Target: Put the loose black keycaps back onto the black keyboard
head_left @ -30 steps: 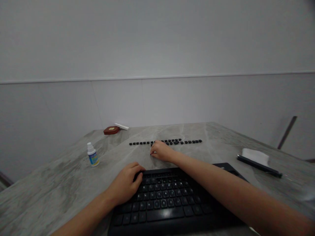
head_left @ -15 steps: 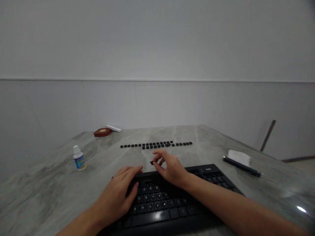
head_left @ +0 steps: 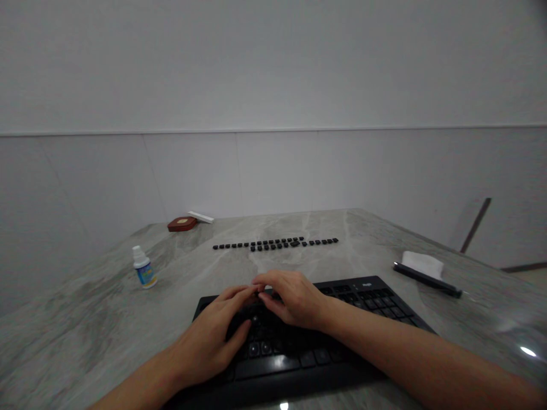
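A black keyboard [head_left: 273, 364] lies before me, with bare key spots showing on its left and middle part. My left hand [head_left: 213, 330] rests over its left side, fingers stretched forward and thumb apart on the keys. Above the upper rows, my right hand [head_left: 294, 299] bends down with thumb and forefinger curled in a pinch, close to my left fingertips. The small black keycap in that pinch is hidden now by the fingers. Beyond the keyboard, several loose black keycaps [head_left: 273, 245] lie in two rows on the table.
A small white spray bottle [head_left: 145, 269] with a blue label stands at left. Behind it lie a reddish-brown case [head_left: 182, 224] and a thin white object [head_left: 200, 217]. At right, a black pen-like tool [head_left: 427, 280] lies against a white cloth or tissue [head_left: 423, 265]. The marbled table [head_left: 98, 319] meets a wall.
My right hand has brought the keycap down and toward me, from above the keyboard's back edge onto its upper rows. The fingertips of both hands have come together. The view has shifted slightly.
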A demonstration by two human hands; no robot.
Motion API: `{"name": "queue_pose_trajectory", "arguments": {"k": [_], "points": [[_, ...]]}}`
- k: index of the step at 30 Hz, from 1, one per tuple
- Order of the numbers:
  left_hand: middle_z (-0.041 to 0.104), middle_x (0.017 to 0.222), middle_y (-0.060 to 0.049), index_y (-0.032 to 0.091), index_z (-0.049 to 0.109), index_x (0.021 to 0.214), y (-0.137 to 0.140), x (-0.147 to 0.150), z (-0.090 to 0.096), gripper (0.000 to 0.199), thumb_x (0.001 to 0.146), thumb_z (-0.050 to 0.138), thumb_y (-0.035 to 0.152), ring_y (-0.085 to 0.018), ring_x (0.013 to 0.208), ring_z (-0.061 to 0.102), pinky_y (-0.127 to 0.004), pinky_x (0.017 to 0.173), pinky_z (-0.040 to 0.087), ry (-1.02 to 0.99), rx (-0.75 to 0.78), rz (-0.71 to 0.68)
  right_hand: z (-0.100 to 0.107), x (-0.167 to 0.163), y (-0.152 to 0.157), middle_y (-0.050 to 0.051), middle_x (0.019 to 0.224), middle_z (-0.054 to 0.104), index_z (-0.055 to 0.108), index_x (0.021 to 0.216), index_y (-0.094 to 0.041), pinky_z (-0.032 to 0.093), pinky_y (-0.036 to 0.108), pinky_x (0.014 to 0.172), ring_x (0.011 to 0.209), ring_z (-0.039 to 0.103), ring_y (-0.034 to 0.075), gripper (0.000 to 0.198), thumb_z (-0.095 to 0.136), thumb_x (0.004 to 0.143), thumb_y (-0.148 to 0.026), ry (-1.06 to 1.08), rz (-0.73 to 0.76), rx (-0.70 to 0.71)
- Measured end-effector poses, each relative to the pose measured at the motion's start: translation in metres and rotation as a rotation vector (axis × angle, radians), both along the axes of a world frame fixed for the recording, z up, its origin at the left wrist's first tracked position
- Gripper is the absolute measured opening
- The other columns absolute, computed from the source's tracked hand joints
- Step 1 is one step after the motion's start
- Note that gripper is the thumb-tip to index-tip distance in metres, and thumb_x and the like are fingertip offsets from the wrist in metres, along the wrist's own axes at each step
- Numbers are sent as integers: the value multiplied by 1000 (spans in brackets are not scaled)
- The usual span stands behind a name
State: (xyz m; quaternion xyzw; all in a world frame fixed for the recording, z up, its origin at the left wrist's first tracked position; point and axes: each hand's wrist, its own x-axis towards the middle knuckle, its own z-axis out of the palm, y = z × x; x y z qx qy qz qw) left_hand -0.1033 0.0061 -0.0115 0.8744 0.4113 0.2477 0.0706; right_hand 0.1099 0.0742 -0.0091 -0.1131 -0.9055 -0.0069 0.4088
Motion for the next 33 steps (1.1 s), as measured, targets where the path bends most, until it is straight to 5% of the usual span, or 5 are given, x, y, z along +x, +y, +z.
{"name": "queue_pose_trajectory", "arguments": {"k": [13,18,33], "points": [[47,140,-7,26,36,140,-1,-1,2,54,89,46,13,-22,129,47,-42,107,43,5,-6,-24,1,4,-1,9,105,60,43,123,-18,55,33,77,87,60,17,42,53,83,-11,-43,44,-181],[48,140,-5,28,35,140,-1,-3,-2,55,90,45,11,-22,132,43,-42,108,42,20,17,-49,0,4,1,9,105,64,42,127,-18,54,34,84,94,61,19,46,55,84,-12,-79,85,-127],[47,142,-6,30,28,143,-2,-2,1,58,90,45,12,-23,128,46,-45,108,41,-16,2,-48,-5,3,6,6,98,65,39,130,-21,53,31,73,83,59,18,46,52,87,-13,109,1,-12]]}}
